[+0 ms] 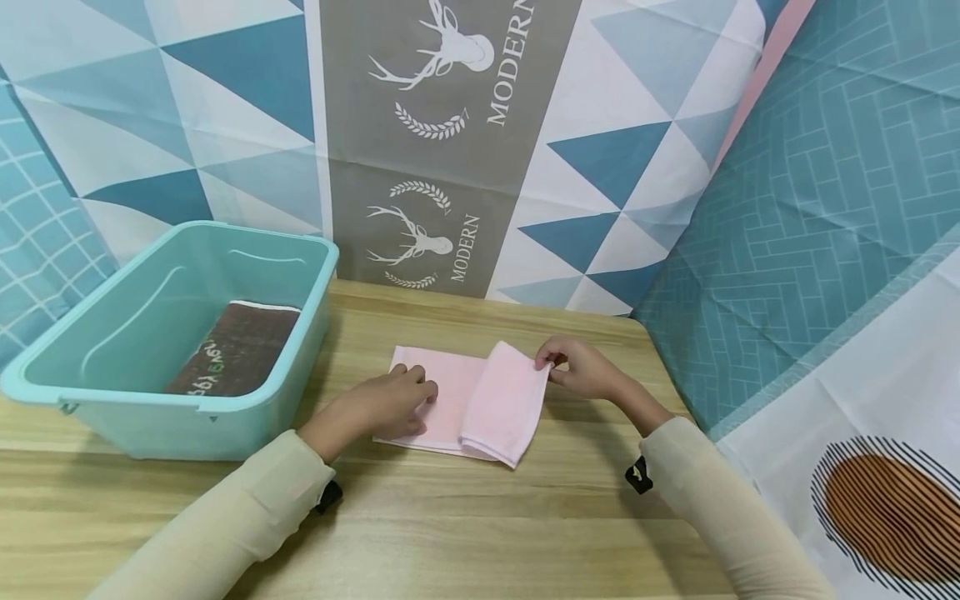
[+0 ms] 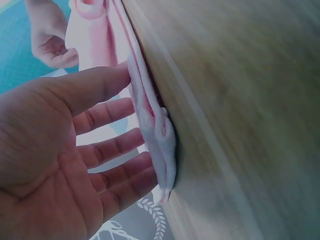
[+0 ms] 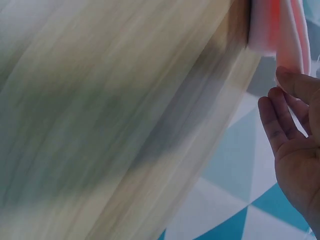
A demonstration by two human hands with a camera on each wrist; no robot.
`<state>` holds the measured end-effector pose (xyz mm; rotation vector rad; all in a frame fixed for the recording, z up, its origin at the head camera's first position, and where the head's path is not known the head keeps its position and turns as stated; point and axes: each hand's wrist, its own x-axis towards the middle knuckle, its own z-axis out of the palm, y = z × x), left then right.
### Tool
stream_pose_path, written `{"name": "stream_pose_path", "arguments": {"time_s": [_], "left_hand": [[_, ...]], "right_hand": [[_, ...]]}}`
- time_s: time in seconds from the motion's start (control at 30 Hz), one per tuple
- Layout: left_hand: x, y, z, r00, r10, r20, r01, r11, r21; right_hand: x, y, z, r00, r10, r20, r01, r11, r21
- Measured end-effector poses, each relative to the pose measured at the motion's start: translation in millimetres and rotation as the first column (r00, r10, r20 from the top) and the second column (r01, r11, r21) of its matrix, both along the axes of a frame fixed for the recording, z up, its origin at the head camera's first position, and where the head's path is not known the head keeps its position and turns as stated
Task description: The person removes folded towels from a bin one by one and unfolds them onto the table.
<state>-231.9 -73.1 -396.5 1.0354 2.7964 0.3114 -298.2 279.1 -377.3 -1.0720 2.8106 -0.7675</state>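
A pink towel [image 1: 450, 379] lies folded on the wooden table, its right part turned over and lifted at the far right corner. My right hand [image 1: 581, 367] pinches that corner between thumb and fingertips; in the right wrist view the raised edge of the towel [image 3: 290, 45] hangs from those fingers. My left hand [image 1: 393, 402] rests on the left part of the towel, its fingertips pressing the cloth down. From the left wrist view, the fingers [image 2: 117, 112] are spread and lightly bent against the layered towel edge [image 2: 162, 150].
A light teal plastic bin [image 1: 277, 400] stands left of the towel. Inside it lies a dark brown cloth [image 1: 240, 354] with lettering and a white edge. Patterned sheets [image 1: 450, 217] hang behind the wooden table [image 1: 465, 533] and along its sides.
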Motion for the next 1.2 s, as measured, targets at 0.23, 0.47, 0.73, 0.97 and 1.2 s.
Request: {"name": "stream_pose_path", "arguments": {"time_s": [0.23,0.47,0.73,0.97,1.2], "left_hand": [[1.3,-1.2,-1.4,1.000,-0.018,0.000,0.018,0.999,-0.050],[2.5,-1.4,-1.2,1.000,-0.023,0.019,0.025,0.997,-0.067],[3.0,-0.8,-1.0,0.999,-0.027,0.023,0.029,0.997,-0.067],[1.7,1.7,2.6,0.999,-0.005,0.044,0.007,0.999,-0.046],[-2.7,7.8,8.7,0.999,0.016,0.031,-0.014,0.998,-0.058]], "right_hand": [[-3.2,38.5,-2.3,0.999,-0.048,0.014,0.048,0.999,-0.006],[-6.8,74.1,-11.5,0.989,-0.133,0.065,0.132,0.991,0.023],[-7.0,89.0,-25.7,0.983,-0.174,0.059,0.167,0.979,0.115],[-7.4,80.8,-22.1,0.991,-0.109,-0.074,0.126,0.945,0.300],[1.7,57.8,-11.4,0.985,-0.036,-0.166,0.093,0.931,0.353]]}}
